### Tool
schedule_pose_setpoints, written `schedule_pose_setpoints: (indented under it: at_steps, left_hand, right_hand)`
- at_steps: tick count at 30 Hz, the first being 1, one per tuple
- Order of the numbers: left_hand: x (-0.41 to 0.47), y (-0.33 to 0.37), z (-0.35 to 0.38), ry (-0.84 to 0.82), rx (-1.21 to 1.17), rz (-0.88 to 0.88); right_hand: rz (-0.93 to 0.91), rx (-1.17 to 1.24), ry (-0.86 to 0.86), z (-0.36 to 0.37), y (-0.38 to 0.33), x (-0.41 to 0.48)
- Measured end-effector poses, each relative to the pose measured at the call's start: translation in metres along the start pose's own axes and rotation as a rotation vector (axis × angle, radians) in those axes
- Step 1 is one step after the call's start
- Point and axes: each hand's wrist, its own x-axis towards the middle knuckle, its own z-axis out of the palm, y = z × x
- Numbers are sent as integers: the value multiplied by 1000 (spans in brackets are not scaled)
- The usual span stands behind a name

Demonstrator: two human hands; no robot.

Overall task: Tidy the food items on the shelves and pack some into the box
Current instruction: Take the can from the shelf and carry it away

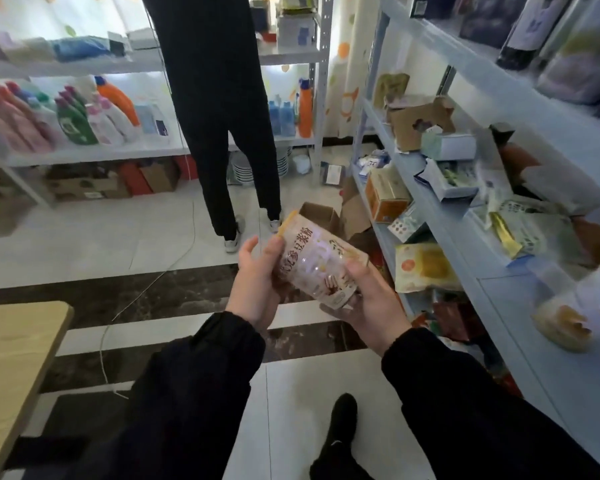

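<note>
Blue shelf unit (541, 386) runs down the right side, several levels, cluttered with food packs and small cartons lying at all angles. White shelf unit (94, 155) along the back wall, with detergent bottles (80, 116) on its middle level and cartons underneath. A second person in black (219, 98) stands facing the white shelves, back to the camera. Wooden table (11, 358) corner at lower left. Floor is pale tile with dark stripes; a thin white cable (146, 289) trails across it.

Open cardboard box (317, 214) sits on the floor just beside the foot of the blue shelves, flaps up, beyond the hands. Yellow bag (423, 268) lies on a lower blue shelf, near the right hand. Orange carton (385, 199) is one level up.

Food packet (319, 268), pale with a clear window and printed text, is held in the air in front of the wearer, tilted, top end pointing up-left toward the box, not touching box or shelf. Left hand (257, 282) grips its left side, thumb on the front, fingers curled behind. Right hand (371, 303) cups the lower end, fingers wrapped up the right edge. Both sleeves are black. Wearer's black shoe (340, 420) shows at the bottom.
</note>
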Motion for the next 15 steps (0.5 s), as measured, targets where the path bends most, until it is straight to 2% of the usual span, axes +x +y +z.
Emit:
schedule_pose_setpoints:
  at_steps: [4,7,15]
  left_hand:
    - [66,17,20,-61,194,-39]
    - [107,15,41,-58,234,-95]
    - [215,13,54,58,265,-106]
  right_hand:
    - [1,8,21,-15,-27,68]
    - [8,4,43,-22,-42,119]
    - [30,-75,75,-30,-65,241]
